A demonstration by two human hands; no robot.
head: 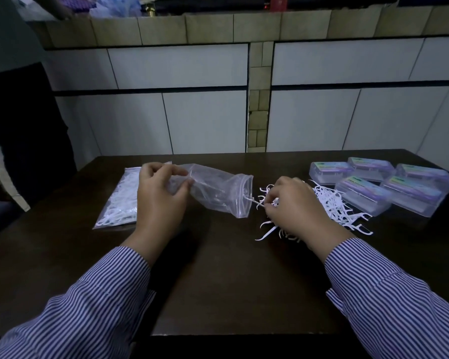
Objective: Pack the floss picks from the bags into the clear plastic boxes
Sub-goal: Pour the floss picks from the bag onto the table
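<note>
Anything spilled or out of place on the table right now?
Only the loose floss picks, heaped on the table beside the closed boxes. They look emptied from the bag held in the left hand, not spilled.

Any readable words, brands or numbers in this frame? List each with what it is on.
No text can be read.
Labels on the lids of the five clear plastic boxes: coloured print, too blurred to read.
Red object on the back ledge: a mark, too small to read.
The bag and the full bag show no print.

Hands on bag, picks
</note>
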